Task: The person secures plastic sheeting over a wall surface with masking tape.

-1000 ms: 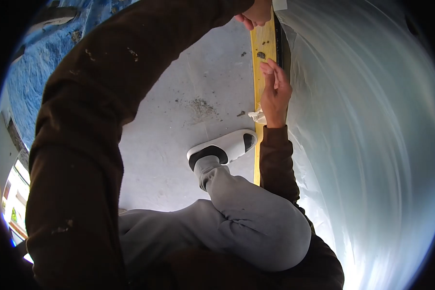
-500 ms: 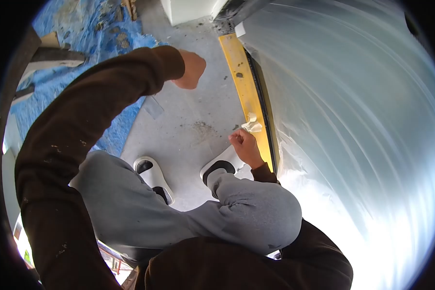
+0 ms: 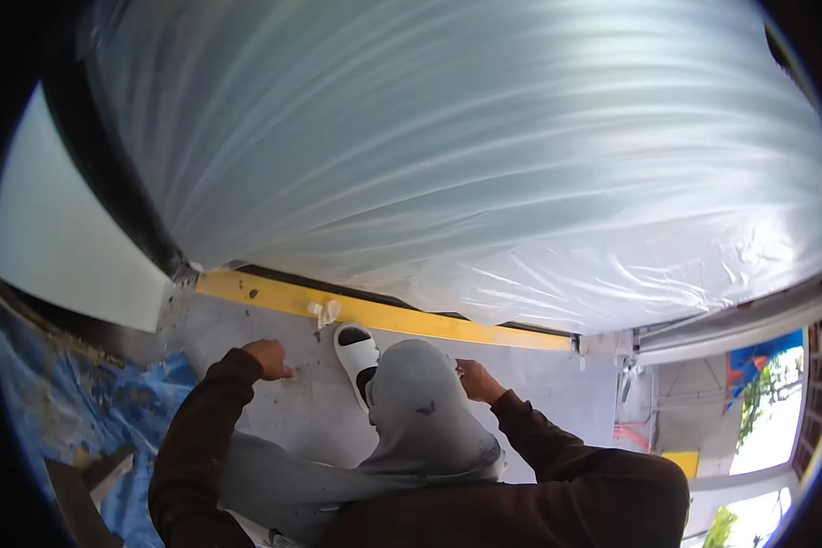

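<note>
My left hand point(image 3: 269, 359) is held above the grey floor, left of my slippered foot, with its fingers curled closed. Whatever it holds, if anything, is hidden. Close beside my raised knee, my right hand point(image 3: 479, 381) has its fingers bent together, and their contents cannot be made out. A crumpled piece of pale tape or paper point(image 3: 323, 313) lies on the yellow sill strip point(image 3: 402, 318), between my left hand and the plastic. Translucent plastic sheeting point(image 3: 447, 183) hangs in folds beyond the strip. Neither hand touches the sheeting.
A white slipper point(image 3: 357, 354) is on my foot. Blue tarp point(image 3: 146, 402) with wooden pieces point(image 3: 108, 473) on it spreads at the lower left. A white panel point(image 3: 73, 228) stands at the left. Beyond the right end of the strip, a yellow object point(image 3: 680, 463) shows near bright openings.
My view has swung right, so the sheeting now fills the top. The left hand has come nearer my body and the strip; the right hand is now beside the knee, away from the crumpled piece.
</note>
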`<state>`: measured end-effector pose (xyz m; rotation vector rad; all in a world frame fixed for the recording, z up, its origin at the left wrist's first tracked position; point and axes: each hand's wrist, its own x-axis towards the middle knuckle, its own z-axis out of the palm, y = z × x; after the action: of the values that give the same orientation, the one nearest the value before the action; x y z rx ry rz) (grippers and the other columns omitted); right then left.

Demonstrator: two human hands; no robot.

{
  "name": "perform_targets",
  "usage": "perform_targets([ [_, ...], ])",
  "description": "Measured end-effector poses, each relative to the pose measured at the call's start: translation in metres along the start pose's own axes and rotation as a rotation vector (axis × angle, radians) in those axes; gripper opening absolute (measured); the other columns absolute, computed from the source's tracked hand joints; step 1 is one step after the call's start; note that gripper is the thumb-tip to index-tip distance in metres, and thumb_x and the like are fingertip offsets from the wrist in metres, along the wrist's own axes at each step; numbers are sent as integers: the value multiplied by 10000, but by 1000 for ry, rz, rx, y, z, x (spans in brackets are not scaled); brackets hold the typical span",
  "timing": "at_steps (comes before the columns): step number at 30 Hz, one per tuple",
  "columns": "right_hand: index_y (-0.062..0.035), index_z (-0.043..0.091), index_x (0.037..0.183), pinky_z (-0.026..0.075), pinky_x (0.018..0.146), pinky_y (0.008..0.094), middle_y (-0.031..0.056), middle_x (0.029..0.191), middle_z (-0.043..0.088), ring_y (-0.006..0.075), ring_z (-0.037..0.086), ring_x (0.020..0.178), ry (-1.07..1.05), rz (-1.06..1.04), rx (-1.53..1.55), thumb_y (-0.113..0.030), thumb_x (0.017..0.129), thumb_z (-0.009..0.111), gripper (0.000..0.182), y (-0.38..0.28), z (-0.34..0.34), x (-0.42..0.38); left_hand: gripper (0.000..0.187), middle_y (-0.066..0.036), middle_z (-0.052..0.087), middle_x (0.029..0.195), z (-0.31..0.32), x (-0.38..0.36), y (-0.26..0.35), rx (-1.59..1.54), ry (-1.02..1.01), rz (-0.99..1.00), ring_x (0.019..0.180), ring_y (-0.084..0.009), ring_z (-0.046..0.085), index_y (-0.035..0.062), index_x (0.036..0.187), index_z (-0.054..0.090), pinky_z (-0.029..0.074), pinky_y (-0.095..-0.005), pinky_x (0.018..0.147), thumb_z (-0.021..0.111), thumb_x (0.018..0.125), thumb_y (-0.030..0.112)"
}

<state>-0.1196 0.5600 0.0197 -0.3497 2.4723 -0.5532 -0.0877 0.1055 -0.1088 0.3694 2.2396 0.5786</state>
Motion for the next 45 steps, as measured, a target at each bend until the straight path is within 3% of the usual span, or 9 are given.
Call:
perform_targets([
  [3, -7, 659, 903, 520, 709, 366, 142, 818, 686, 278, 661, 764, 77, 93, 121, -296, 875, 619, 293, 0, -4, -33, 607, -224, 559, 1247, -8, 0, -8, -82, -69, -64, 1185, -367, 508, 45, 1144, 655, 392, -418, 1025, 646, 799, 545],
  [6, -19, 668, 870, 513, 730, 406, 160, 823, 684, 326, 655, 784, 183, 134, 146, -315, 856, 623, 300, 1, 3, -59, 540, -164, 677, 968, 20, 32, -53, 163, -244, 148, 938, -356, 630, -2, 987, 664, 478, -428, 878, 635, 819, 510],
  [10, -29, 676, 870, 512, 751, 408, 159, 837, 685, 341, 653, 810, 175, 289, 192, -336, 846, 624, 312, 10, 26, -89, 305, -86, 613, 722, 43, 24, -83, -325, -276, -278, 571, -211, 608, -1, 878, 643, 507, -353, 531, 666, 846, 302],
  [17, -37, 684, 896, 491, 829, 433, 173, 924, 681, 351, 635, 920, -10, 337, 190, -414, 845, 596, 391, 24, 67, -108, 225, -101, 603, 762, 28, 23, -79, -683, -28, -608, 599, -211, 614, -3, 919, 625, 507, -361, 528, 648, 862, 213],
  [21, 24, 613, 1103, 512, 851, 408, 162, 1089, 644, 303, 631, 963, -63, 549, 602, -551, 913, 468, 623, 19, 46, -101, 358, -136, 653, 848, 48, 23, -101, -708, 49, -410, 655, -217, 661, -35, 1094, 600, 516, -336, 560, 634, 848, 223],
  [25, 88, 79, 1449, 332, 1078, 508, 341, 1473, 182, 441, 317, 1339, 361, 429, 1537, -727, 855, 409, 1062, 18, -9, -71, 469, -165, 664, 959, 39, 6, -86, -671, 106, -301, 693, -218, 672, -54, 1161, 571, 515, -326, 575, 658, 828, 266],
  [31, -62, -179, 1469, 76, 1118, 623, 232, 1537, -161, 421, -84, 1428, 549, 150, 2168, -802, 812, 336, 1115, -7, -98, 39, 460, -152, 669, 948, 21, -10, -50, -591, 125, -289, 714, -216, 669, -47, 1153, 581, 514, -324, 631, 656, 848, 289],
  [42, -113, 25, 1519, -24, 1125, 575, 109, 1580, 95, 358, 70, 1441, 951, 343, 2186, -787, 836, 198, 976, 38, -55, 169, 605, -143, 383, 1457, -40, 1, 5, -1570, 517, 12, 1363, -275, 350, -2, 1449, 292, 333, -398, 1062, 470, 980, 336],
  [45, -122, 60, 1521, -18, 1104, 620, 105, 1581, 98, 372, 67, 1440, 1015, 423, 2225, -791, 832, 172, 967, 75, -42, 188, 388, -117, 495, 1301, -58, 54, 20, -1825, 634, 98, 1203, -258, 478, -7, 1284, 467, 313, -385, 1061, 471, 946, 183],
])
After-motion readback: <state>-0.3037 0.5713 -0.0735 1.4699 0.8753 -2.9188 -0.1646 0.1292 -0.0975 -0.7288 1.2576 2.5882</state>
